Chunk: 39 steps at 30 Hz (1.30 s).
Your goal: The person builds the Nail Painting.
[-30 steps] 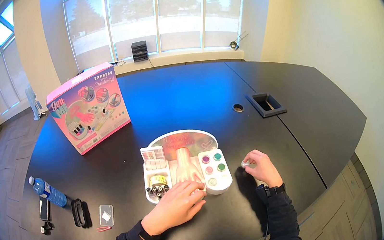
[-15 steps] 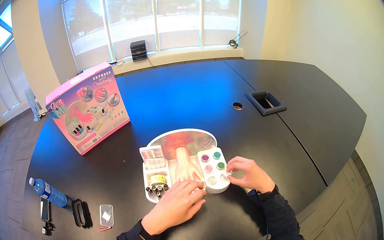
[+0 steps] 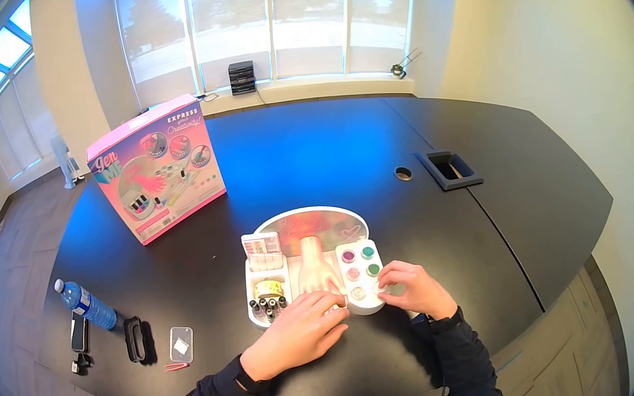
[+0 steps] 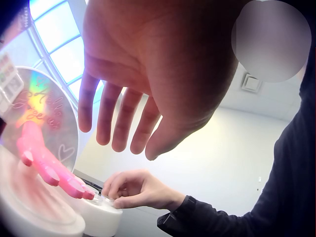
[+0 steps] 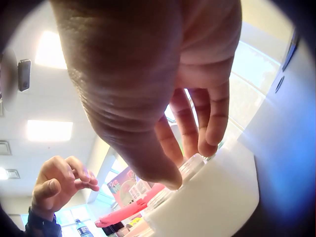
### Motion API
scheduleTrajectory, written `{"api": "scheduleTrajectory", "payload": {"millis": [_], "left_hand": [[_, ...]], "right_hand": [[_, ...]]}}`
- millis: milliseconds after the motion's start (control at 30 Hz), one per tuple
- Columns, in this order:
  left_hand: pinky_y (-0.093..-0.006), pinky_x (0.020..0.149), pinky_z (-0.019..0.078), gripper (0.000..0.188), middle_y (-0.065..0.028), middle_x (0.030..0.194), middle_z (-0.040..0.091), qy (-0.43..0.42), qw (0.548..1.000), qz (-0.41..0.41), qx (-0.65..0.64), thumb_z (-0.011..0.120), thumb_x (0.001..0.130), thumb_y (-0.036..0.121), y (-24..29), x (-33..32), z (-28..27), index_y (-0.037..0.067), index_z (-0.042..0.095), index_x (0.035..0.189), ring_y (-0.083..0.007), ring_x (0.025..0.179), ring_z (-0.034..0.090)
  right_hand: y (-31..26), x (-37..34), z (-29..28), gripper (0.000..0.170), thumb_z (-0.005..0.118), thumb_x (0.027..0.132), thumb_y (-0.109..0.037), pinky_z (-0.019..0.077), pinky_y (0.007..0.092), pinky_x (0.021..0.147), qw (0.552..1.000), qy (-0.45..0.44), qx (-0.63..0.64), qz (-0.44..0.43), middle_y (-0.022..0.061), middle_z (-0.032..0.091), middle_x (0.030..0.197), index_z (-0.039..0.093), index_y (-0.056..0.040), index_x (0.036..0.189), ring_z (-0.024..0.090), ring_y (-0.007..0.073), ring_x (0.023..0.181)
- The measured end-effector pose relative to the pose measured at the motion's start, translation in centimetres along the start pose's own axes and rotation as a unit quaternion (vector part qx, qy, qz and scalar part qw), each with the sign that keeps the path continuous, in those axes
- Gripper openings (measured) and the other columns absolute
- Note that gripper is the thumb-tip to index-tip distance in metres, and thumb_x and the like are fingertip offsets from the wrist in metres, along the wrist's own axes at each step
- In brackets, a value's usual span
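Observation:
A white toy nail station [image 3: 365, 308] stands on the table, with a pink model hand [image 3: 313, 269] at its middle. At its right front corner my right hand [image 3: 416, 291] pinches a small clear plastic piece [image 5: 191, 167] between thumb and fingers, right at the station's top. Glitter pots, purple [image 3: 349, 256], teal [image 3: 368, 253], pink [image 3: 352, 273], green [image 3: 373, 270] and pale [image 3: 357, 293], sit beside it. My left hand [image 3: 299, 332] is held palm down before the model hand, its fingers relaxed and holding nothing, as the left wrist view shows. It overlaps the model's fingertips in the head view.
Small black-capped bottles [image 3: 269, 307] and a yellow roll [image 3: 268, 288] fill the station's left side. A pink box [image 3: 158, 175] stands behind it. Further left are a water bottle [image 3: 89, 306], a black band [image 3: 135, 340], a clear case [image 3: 182, 345] and pink tweezers [image 3: 176, 366].
My right hand has come left from over the table to the station's right front corner, carrying the small piece. My left hand has stayed nearly still. The head view has shifted slightly.

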<state>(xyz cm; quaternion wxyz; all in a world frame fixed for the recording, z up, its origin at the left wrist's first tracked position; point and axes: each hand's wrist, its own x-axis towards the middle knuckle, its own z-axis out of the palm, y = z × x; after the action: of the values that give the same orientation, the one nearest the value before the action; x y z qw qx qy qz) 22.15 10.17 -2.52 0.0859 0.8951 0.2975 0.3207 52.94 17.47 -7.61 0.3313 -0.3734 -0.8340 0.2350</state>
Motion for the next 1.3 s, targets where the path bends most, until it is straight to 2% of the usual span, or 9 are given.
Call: {"api": "scheduleTrajectory", "payload": {"millis": [267, 333, 433, 600, 833, 900, 933, 1033, 1300], "left_hand": [[-0.0429, 0.092, 0.0587, 0.021, -0.0084, 0.117, 0.071, 0.040, 0.999, -0.006, 0.003, 0.082, 0.093, 0.010, 0.8, -0.2, -1.6, 0.006, 0.072, 0.111, -0.0307, 0.108, 0.072], [-0.0433, 0.090, 0.0607, 0.022, -0.0089, 0.118, 0.074, 0.074, 0.995, -0.068, -0.013, 0.082, 0.092, 0.009, 1.0, -0.8, -3.1, 0.007, 0.074, 0.112, -0.0324, 0.108, 0.073], [-0.0444, 0.090, 0.0604, 0.021, -0.0122, 0.114, 0.076, 0.188, 0.970, -0.138, 0.067, 0.082, 0.092, 0.009, 0.3, -3.0, -5.1, 0.006, 0.075, 0.111, -0.0346, 0.106, 0.074], [-0.0457, 0.096, 0.0571, 0.021, -0.0124, 0.113, 0.073, 0.294, 0.888, -0.295, 0.195, 0.081, 0.091, 0.008, -3.1, -10.0, -7.9, 0.004, 0.072, 0.109, -0.0363, 0.111, 0.070], [-0.0536, 0.101, 0.0521, 0.039, -0.0141, 0.124, 0.066, 0.226, 0.748, -0.527, 0.333, 0.089, 0.086, 0.025, -10.8, -25.1, -7.7, 0.006, 0.071, 0.116, -0.0395, 0.122, 0.063], [-0.0581, 0.102, 0.0511, 0.043, -0.0138, 0.123, 0.067, 0.189, 0.702, -0.595, 0.342, 0.089, 0.085, 0.030, -10.8, -27.2, -8.0, 0.007, 0.072, 0.116, -0.0396, 0.123, 0.063], [-0.0581, 0.102, 0.0511, 0.043, -0.0138, 0.123, 0.067, 0.190, 0.702, -0.595, 0.342, 0.089, 0.085, 0.030, -10.8, -27.8, -8.3, 0.007, 0.072, 0.116, -0.0396, 0.123, 0.063], [-0.0576, 0.103, 0.0539, 0.040, -0.0135, 0.125, 0.068, 0.126, 0.639, -0.700, 0.293, 0.089, 0.086, 0.028, -10.0, -28.5, -9.0, 0.007, 0.074, 0.116, -0.0399, 0.125, 0.065], [-0.0530, 0.093, 0.0600, 0.018, -0.0176, 0.110, 0.072, 0.180, 0.685, -0.638, 0.301, 0.088, 0.084, 0.016, -10.8, -30.9, -9.3, 0.004, 0.076, 0.090, -0.0427, 0.105, 0.073]], "right_hand": [[0.3, 0.0, 0.0, 0.015, 0.088, 0.086, -0.007, 0.0600, 0.0401, 0.090, 0.999, 0.008, -0.019, -0.030, 0.0083, 0.075, 0.107, 0.076, -0.0030, 0.095, 0.074, 0.0296, 0.099], [0.3, 0.0, -0.1, 0.015, 0.088, 0.087, -0.007, 0.0600, 0.0402, 0.090, 0.999, 0.013, -0.018, -0.038, 0.0083, 0.075, 0.106, 0.076, -0.0030, 0.094, 0.074, 0.0293, 0.099], [0.2, -0.1, -0.2, 0.014, 0.088, 0.087, -0.007, 0.0600, 0.0404, 0.090, 0.998, 0.034, -0.028, -0.046, 0.0083, 0.076, 0.106, 0.076, -0.0030, 0.094, 0.074, 0.0290, 0.100], [0.1, -0.2, -0.1, 0.012, 0.086, 0.086, -0.006, 0.0599, 0.0405, 0.091, 0.998, 0.056, -0.016, -0.030, 0.0088, 0.077, 0.107, 0.077, -0.0027, 0.093, 0.074, 0.0300, 0.102], [-1.1, -0.7, -0.7, 0.011, 0.086, 0.086, -0.006, 0.0599, 0.0402, 0.092, 0.996, 0.066, -0.033, -0.051, 0.0093, 0.077, 0.107, 0.078, -0.0022, 0.093, 0.074, 0.0301, 0.103], [-1.7, -0.8, -1.2, 0.011, 0.086, 0.086, -0.006, 0.0598, 0.0407, 0.092, 0.993, 0.077, -0.063, -0.066, 0.0091, 0.077, 0.105, 0.078, -0.0021, 0.092, 0.074, 0.0304, 0.101], [-1.9, -0.8, -1.4, 0.011, 0.086, 0.086, -0.006, 0.0598, 0.0407, 0.092, 0.993, 0.077, -0.063, -0.067, 0.0091, 0.077, 0.105, 0.078, -0.0021, 0.092, 0.074, 0.0304, 0.101], [-2.5, -1.1, -1.8, 0.011, 0.086, 0.085, -0.003, 0.0616, 0.0381, 0.087, 0.990, 0.081, -0.085, -0.080, 0.0105, 0.078, 0.104, 0.079, -0.0001, 0.093, 0.077, 0.0285, 0.096], [-4.5, -2.3, -2.0, 0.010, 0.085, 0.086, -0.005, 0.0601, 0.0403, 0.088, 0.991, 0.085, -0.073, -0.068, 0.0088, 0.077, 0.102, 0.078, -0.0015, 0.092, 0.074, 0.0300, 0.098]]}}
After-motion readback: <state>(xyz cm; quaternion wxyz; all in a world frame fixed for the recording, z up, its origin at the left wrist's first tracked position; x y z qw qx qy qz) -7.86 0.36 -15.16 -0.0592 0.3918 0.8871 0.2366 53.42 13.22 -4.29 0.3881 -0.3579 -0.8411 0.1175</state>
